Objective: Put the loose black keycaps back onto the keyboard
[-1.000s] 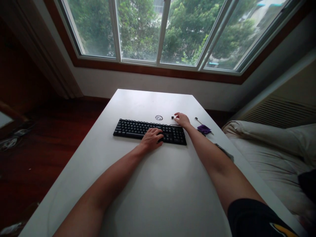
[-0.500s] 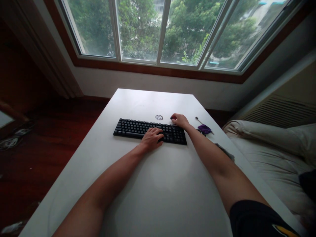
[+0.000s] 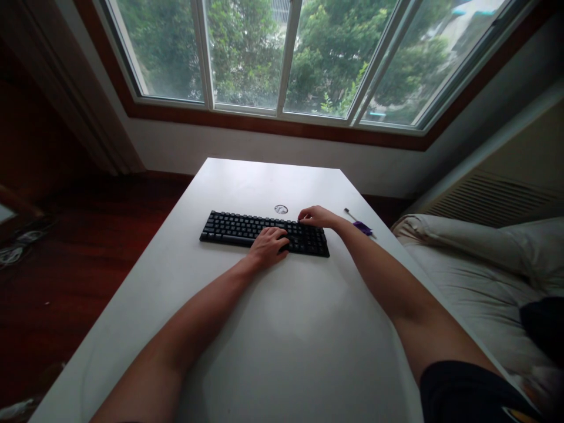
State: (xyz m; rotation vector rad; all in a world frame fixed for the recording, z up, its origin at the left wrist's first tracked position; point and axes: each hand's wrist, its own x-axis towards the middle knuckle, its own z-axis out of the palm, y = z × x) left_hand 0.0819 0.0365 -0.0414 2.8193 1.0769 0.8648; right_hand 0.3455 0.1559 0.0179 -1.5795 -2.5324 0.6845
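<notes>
A black keyboard (image 3: 229, 227) lies on the white table, slightly slanted. My left hand (image 3: 267, 245) rests over its middle-right part, fingers spread on the keys and thumb near the front edge. At the back edge, right of centre, my right hand (image 3: 315, 216) has its fingertips pinched together, touching the top row or just above it. A small dark piece, seemingly a keycap (image 3: 299, 220), shows at those fingertips, mostly hidden. Behind the keyboard is a small round whitish disc (image 3: 281, 209) with a dark rim.
Right of the keyboard lie a thin brush-like stick (image 3: 349, 212) and a purple item (image 3: 363, 228), partly behind my right forearm. The white table (image 3: 273, 179) reaches toward a window (image 3: 247, 53). A pale cushioned seat (image 3: 458, 282) stands along the right.
My right hand has come down and nearer, bringing the small dark piece from behind the keyboard to its back edge. My left hand stays on the keys. The view has shifted slightly.
</notes>
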